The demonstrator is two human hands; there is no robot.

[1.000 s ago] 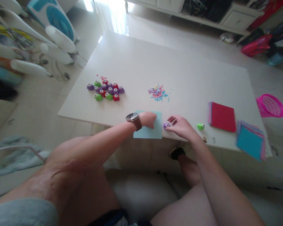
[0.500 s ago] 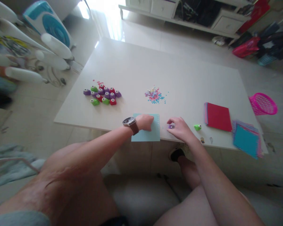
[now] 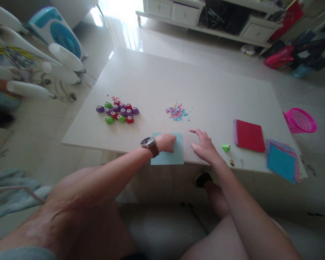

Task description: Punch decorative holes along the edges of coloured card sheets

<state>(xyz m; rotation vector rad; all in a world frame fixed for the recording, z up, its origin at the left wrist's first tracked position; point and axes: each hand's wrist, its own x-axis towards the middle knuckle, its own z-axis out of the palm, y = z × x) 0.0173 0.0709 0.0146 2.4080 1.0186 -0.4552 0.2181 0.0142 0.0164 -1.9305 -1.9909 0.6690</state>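
Resting on blue paper (image 3: pixel 165 159): left hand (image 3: pixel 165 142) | right hand (image 3: pixel 204 147): spread | watch (image 3: pixel 147 141): illegible

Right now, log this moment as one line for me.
left hand: on light blue sheet | right hand: open, right of sheet, contact unclear | green punch: left of red paper stack | confetti: loose pile beyond sheet

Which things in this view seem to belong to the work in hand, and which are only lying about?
Probably the work:
light blue sheet, under the left hand
clustered coloured pieces
lone green piece
confetti-like bits
red-topped stack
blue-topped sheets

Probably just lying about:
pink basket
blue and white appliance
greyish cloth
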